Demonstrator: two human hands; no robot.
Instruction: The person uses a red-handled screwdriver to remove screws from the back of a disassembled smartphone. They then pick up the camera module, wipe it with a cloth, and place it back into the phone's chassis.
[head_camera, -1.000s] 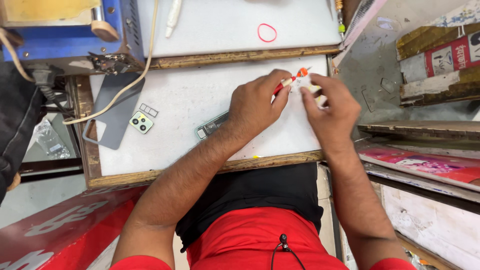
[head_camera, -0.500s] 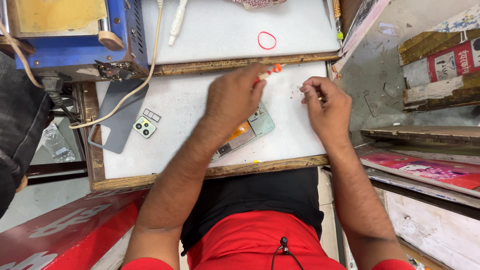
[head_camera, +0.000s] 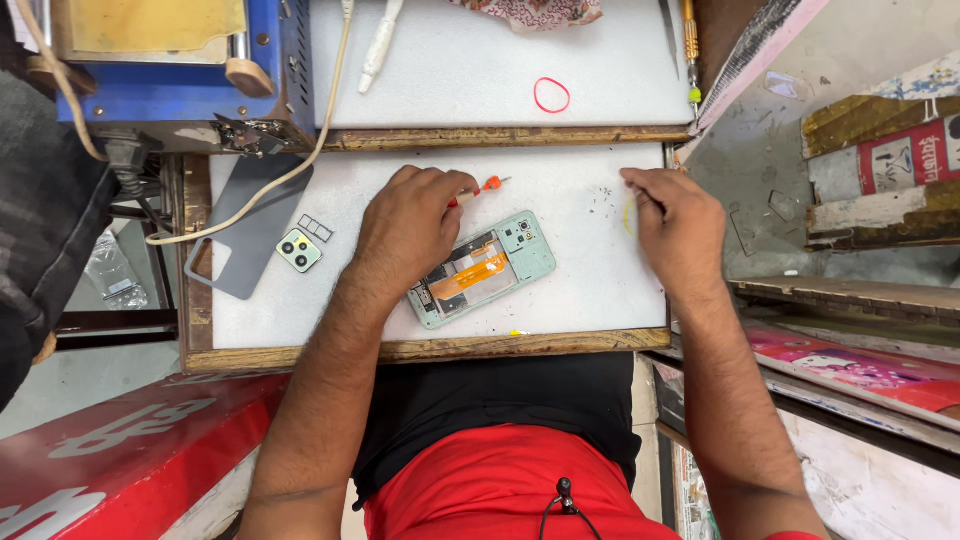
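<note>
On the white work board (head_camera: 300, 310) the opened mint-green phone with its orange inner parts showing (head_camera: 482, 268) lies just below the left hand (head_camera: 410, 225), which is curled around a red-tipped screwdriver (head_camera: 488, 185). The right hand (head_camera: 680, 225) rests near the board's right edge, fingers bent together, whether pinching anything I cannot tell.

I see white worktop (head_camera: 600, 290), wood-edged, opened mint phone (head_camera: 482, 268), camera module (head_camera: 298, 250), grey back cover (head_camera: 250, 235), red rubber band (head_camera: 552, 95)

Under your hands lies a matt white work mat (head_camera: 300, 310) on a rough wooden board (head_camera: 420, 350). The opened phone (head_camera: 482, 268) shows glossy mint plastic, and the back cover (head_camera: 250, 240) looks matt grey.
</note>
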